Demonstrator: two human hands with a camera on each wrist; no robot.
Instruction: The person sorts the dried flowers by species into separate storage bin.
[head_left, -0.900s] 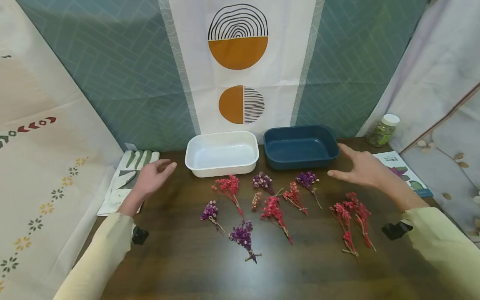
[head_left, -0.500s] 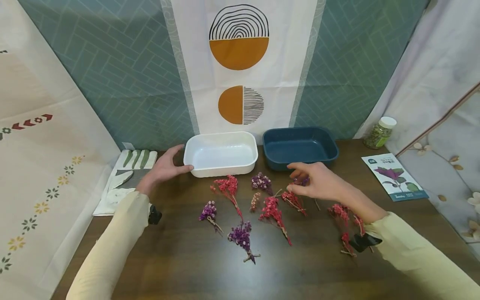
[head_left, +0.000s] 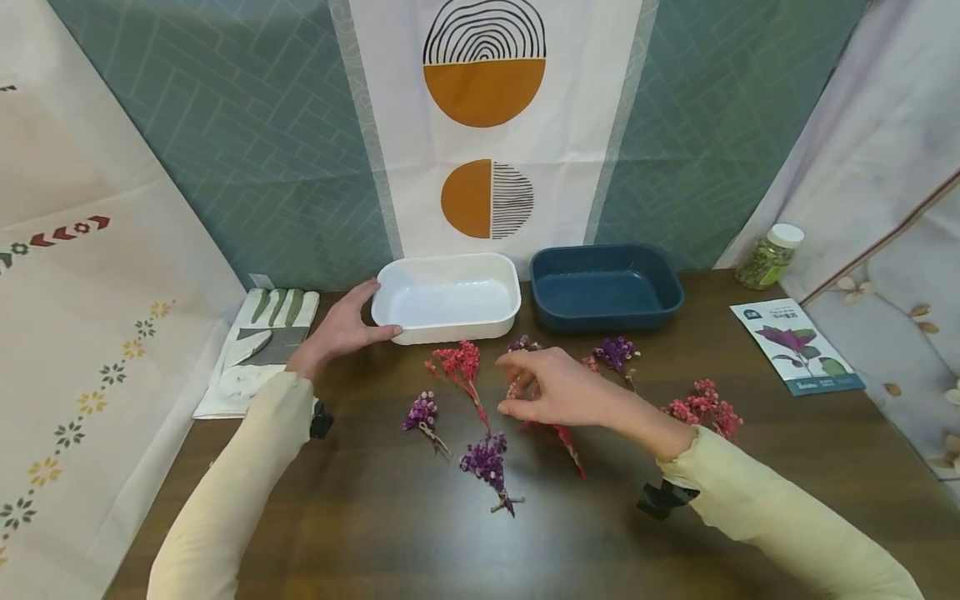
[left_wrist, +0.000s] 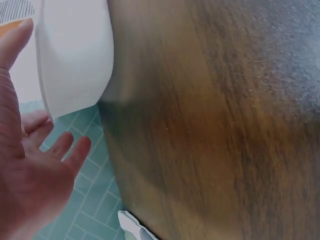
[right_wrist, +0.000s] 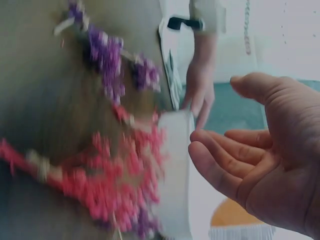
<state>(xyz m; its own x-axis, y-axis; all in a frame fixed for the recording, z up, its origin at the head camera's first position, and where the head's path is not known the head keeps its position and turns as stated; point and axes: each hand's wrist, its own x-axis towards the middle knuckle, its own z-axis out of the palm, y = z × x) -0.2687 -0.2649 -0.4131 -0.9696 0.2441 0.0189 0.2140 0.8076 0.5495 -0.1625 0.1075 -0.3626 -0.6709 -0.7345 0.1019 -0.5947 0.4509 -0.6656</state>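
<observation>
At the left end of a white rectangular dish (head_left: 450, 332) is my left hand (head_left: 341, 329). Its thumb lies along the dish's front corner, and in the left wrist view its fingers, loosely bent, are beside the corner. My right hand (head_left: 558, 387) is over the dried flower bunches, thumb and fingers apart with nothing between them. It partly hides a pink-red bunch (head_left: 570, 450) and a purple one (head_left: 523, 342). Left of it lie another pink-red bunch (head_left: 461, 367), a small purple bunch (head_left: 422, 410) and a larger purple bunch (head_left: 486, 460).
A dark blue dish (head_left: 606, 321) stands right of the white one. More flowers lie to the right, purple ones (head_left: 615, 352) and pink-red ones (head_left: 708, 407). Gloves (head_left: 258, 350) lie at left; a seed packet (head_left: 798, 346) and a lidded jar (head_left: 770, 257) are at right.
My left hand has moved right from near the gloves to the white dish's end. My right hand has swept left from beside the blue dish to above the middle bunches.
</observation>
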